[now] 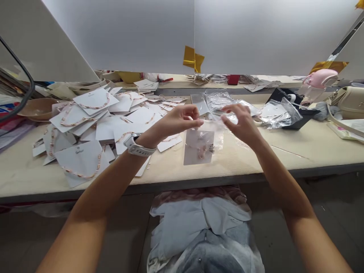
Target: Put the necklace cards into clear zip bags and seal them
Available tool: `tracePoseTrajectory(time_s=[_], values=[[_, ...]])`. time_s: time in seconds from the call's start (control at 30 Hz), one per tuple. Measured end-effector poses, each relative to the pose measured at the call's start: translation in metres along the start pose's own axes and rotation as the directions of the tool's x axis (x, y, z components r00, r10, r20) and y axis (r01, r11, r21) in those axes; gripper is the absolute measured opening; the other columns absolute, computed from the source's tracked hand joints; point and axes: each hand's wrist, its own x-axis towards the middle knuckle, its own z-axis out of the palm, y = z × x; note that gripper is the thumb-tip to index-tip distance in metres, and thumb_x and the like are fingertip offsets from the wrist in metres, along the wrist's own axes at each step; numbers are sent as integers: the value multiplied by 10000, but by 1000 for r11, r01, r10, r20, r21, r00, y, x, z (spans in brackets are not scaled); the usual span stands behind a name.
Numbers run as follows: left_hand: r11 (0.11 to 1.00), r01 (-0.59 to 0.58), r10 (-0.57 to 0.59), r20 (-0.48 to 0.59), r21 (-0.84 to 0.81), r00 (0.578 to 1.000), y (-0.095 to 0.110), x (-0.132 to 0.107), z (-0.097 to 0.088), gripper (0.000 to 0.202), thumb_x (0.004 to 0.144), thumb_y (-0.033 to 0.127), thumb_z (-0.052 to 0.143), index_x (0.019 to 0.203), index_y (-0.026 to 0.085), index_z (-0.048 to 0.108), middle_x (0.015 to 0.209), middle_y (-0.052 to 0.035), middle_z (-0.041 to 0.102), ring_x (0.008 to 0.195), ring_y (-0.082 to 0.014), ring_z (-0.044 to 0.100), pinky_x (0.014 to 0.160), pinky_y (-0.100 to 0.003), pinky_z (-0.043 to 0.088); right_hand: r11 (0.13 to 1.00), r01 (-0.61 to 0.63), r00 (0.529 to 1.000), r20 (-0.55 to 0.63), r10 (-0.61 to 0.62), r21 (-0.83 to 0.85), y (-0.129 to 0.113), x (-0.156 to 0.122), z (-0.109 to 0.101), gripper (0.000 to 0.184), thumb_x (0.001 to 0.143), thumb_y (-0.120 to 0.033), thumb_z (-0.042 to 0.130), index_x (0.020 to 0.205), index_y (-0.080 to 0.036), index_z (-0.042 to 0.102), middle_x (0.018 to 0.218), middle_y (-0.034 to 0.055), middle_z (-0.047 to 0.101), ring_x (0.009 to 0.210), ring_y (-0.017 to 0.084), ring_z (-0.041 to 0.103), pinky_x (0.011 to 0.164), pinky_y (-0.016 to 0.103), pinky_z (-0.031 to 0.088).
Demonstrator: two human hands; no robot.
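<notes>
My left hand [186, 118], with a white watch on its wrist, pinches the top of a clear plastic bag [217, 138]. Inside or behind the film hangs a grey-white card [190, 155] bearing small pinkish pieces, blurred by glare. My right hand [240, 123] is raised at the bag's right side, its thumb and fingers spread apart. Whether its fingertips touch the film is hard to make out. To the left lies a heap of white cards [92, 100] with pink and gold bead strands on them.
Clear bags [218, 100] are piled behind my hands. A black stand [295, 117] with bagged cards, a pink-lidded bottle [317, 83] and a cream handbag [348, 102] occupy the right. A brown bowl [38, 110] sits far left. White panels [136, 38] rise behind the table.
</notes>
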Motion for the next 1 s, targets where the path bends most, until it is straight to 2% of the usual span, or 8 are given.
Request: tracePoseTrajectory(time_s=[0.1,0.2,0.3,0.4,0.5,0.6,0.7,1.0], values=[[971,-131,173,-211,201,962,29,-1,2,197,793,194,695,705,173,521,716,26,576,673,-88,565,672,-237,490,975,-89,984,-134,118,205,-9,-18,-18,188,925,-331,510,1013,-196,606,920,57,637,861,176,610,799,350,515],[898,-196,340,-340,394,877,46,0,20,127,849,123,653,786,171,553,799,10,629,764,-108,615,699,-240,518,835,-239,969,61,241,495,-16,-34,-21,246,923,-415,504,1050,-213,561,909,43,657,772,149,631,738,314,549],[813,-260,422,-219,521,880,49,-4,55,103,917,129,558,1013,161,572,965,-49,654,818,-157,637,653,-278,534,594,-429,902,354,246,681,-18,-47,-12,379,936,-473,433,1209,-218,498,1133,104,666,932,200,681,838,377,584],[789,-483,490,85,379,868,44,-8,84,313,918,206,588,1221,191,508,1270,-111,567,1093,-216,608,858,-328,567,447,-494,869,439,226,746,-9,-58,-3,489,964,-515,272,1309,-226,461,1285,135,613,1122,262,643,876,441,587],[840,-464,477,27,282,878,34,-6,89,327,950,268,535,1263,198,470,1347,-115,517,1251,-222,523,1002,-342,523,388,-565,824,483,294,728,12,-68,0,481,917,-505,400,1304,-234,489,1247,120,636,1088,277,659,875,474,590],[927,-290,319,-93,239,943,16,5,73,263,954,276,492,1190,160,488,1274,-112,565,1145,-196,577,1001,-350,516,393,-627,779,520,351,673,34,-72,-1,475,791,-374,623,1240,-240,548,1174,98,677,965,249,697,912,480,582],[979,-100,114,-69,175,991,-8,16,57,285,935,297,511,1161,123,493,1244,-133,580,1115,-195,585,971,-337,517,450,-609,793,494,355,653,46,-65,-4,529,706,-284,672,1224,-225,589,1115,90,708,885,215,707,928,454,577],[994,58,-51,69,-94,996,-51,24,34,633,754,467,764,1258,150,552,1199,-132,644,1078,-209,630,884,-297,535,750,-371,891,437,121,548,23,-23,-41,432,764,-353,665,1177,-229,695,885,37,725,790,191,691,730,372,596]])
